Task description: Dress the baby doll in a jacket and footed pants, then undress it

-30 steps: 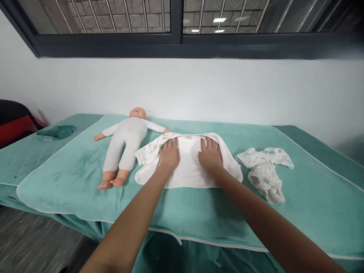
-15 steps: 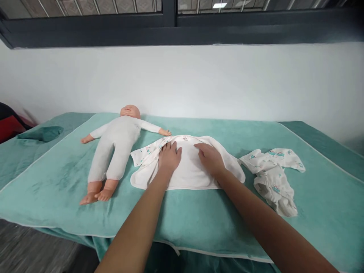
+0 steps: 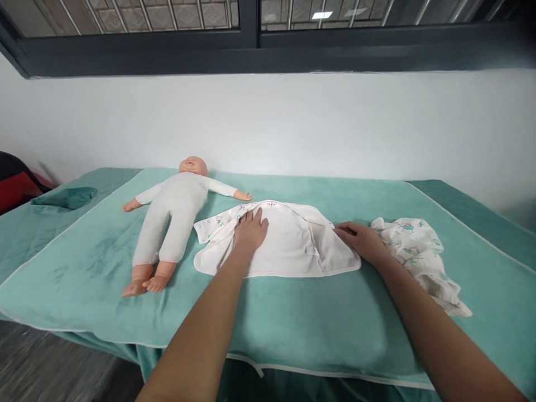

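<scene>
A white baby garment (image 3: 288, 245) lies spread on the teal towel (image 3: 293, 324), its printed side folded under at the left. My left hand (image 3: 250, 230) rests flat on the garment's left half, fingers stretched out. At the garment's right edge lies my right hand (image 3: 360, 240), fingers extended and touching the cloth's corner. A baby doll (image 3: 171, 215) in a pale suit lies on its back to the left of the garment, one arm reaching toward it. A crumpled printed garment (image 3: 419, 254) sits just right of my right hand.
The bed runs along a white wall under a dark-framed window (image 3: 251, 33). A dark teal cloth (image 3: 67, 196) lies at the far left, beside a red and black object (image 3: 14, 187). The bed's front edge drops to a grey floor (image 3: 50, 368).
My right hand has slid from the middle of the white garment to its right edge, smoothing it out. The left hand has stayed in place. The view shifted slightly.
</scene>
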Demonstrator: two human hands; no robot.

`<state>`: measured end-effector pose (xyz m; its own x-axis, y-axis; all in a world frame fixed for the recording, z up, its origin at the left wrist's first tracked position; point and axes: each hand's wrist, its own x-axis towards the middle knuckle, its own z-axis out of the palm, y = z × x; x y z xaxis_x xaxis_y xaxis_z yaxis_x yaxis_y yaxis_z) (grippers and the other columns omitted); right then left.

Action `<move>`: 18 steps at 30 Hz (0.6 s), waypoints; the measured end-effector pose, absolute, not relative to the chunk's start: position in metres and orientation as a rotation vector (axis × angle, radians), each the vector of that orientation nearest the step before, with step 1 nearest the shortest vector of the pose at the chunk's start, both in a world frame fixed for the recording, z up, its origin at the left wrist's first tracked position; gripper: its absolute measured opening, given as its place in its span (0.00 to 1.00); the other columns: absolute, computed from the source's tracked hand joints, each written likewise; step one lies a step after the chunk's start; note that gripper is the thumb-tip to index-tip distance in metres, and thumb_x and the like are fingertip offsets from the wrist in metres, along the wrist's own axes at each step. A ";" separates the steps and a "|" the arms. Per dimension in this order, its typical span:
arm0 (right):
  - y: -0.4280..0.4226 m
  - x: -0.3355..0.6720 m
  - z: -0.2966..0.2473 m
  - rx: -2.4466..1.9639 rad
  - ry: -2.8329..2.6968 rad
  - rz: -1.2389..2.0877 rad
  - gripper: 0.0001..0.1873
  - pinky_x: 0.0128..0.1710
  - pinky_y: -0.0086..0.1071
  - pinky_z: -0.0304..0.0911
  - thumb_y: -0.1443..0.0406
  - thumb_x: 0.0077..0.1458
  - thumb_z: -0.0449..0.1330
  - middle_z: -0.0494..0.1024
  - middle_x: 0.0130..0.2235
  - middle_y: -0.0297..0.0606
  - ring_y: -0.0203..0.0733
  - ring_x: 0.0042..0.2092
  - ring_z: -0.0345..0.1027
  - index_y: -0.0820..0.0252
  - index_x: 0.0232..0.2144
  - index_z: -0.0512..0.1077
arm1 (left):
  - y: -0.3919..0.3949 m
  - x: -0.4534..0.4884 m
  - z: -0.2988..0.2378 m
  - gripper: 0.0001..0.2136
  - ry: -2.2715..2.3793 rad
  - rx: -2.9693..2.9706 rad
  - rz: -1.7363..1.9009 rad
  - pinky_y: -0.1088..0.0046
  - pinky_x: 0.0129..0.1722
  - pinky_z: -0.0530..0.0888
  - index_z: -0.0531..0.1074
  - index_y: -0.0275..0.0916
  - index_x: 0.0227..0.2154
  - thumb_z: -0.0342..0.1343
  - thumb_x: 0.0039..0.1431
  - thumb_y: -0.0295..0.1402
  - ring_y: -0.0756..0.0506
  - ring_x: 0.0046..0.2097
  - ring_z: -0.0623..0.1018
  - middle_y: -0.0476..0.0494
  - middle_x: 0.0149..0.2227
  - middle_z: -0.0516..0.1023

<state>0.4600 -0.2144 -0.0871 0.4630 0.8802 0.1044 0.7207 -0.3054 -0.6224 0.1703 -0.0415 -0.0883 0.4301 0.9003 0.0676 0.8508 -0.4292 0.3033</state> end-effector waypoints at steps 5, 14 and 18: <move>-0.216 0.461 -0.093 -2.022 -1.252 0.302 0.20 0.36 0.36 0.63 0.47 0.51 0.60 0.80 0.33 0.37 0.46 0.36 0.71 0.56 0.35 0.77 | -0.042 0.171 -0.089 0.27 1.562 2.464 0.339 0.54 0.67 0.57 0.56 0.46 0.68 0.34 0.68 0.45 0.37 0.69 0.60 0.42 0.69 0.60; -0.193 0.490 -0.088 -1.623 -0.809 0.658 0.16 0.24 0.30 0.60 0.53 0.44 0.69 0.76 0.27 0.34 0.38 0.27 0.66 0.58 0.29 0.74 | -0.040 0.172 -0.094 0.26 1.593 2.481 0.398 0.54 0.67 0.59 0.59 0.47 0.66 0.36 0.68 0.44 0.38 0.67 0.62 0.45 0.67 0.63; -0.182 0.501 -0.087 -1.305 -0.612 0.698 0.20 0.22 0.29 0.62 0.55 0.39 0.74 0.73 0.25 0.32 0.36 0.25 0.64 0.59 0.28 0.71 | -0.040 0.172 -0.094 0.26 1.591 2.495 0.407 0.54 0.66 0.59 0.60 0.47 0.65 0.36 0.68 0.45 0.38 0.66 0.63 0.45 0.67 0.64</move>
<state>0.5011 -0.1824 -0.0868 0.6540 0.7563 0.0159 -0.1149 0.1201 -0.9861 0.1721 -0.0400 -0.0938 0.3989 0.9056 0.1440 0.8637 -0.4238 0.2729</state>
